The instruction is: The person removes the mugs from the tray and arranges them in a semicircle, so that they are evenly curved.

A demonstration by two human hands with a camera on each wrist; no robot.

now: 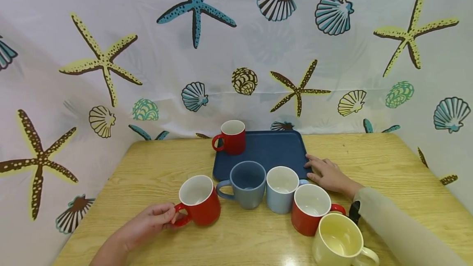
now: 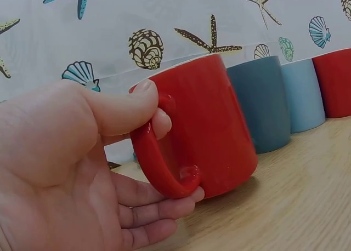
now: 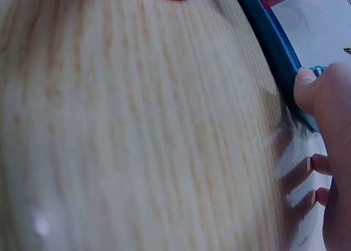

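My left hand (image 1: 157,218) pinches the handle of a red mug (image 1: 205,206) with a white inside, thumb on top of the handle. In the left wrist view this mug leans, its base close to the tabletop. My right hand (image 1: 329,175) rests at the right edge of a dark blue tray (image 1: 273,151), thumb against the tray's side and fingers loosely extended. On the tray's back left stands another red mug (image 1: 234,138). In front of the tray are a grey-blue mug (image 1: 248,188), a light blue mug (image 1: 279,200) and a third red mug (image 1: 306,218).
A yellow mug (image 1: 334,245) stands at the front right, beside the right forearm, its handle pointing right. All of this is on a wooden table (image 1: 236,245). Behind and at the sides hangs a white cloth (image 1: 221,69) printed with starfish and shells.
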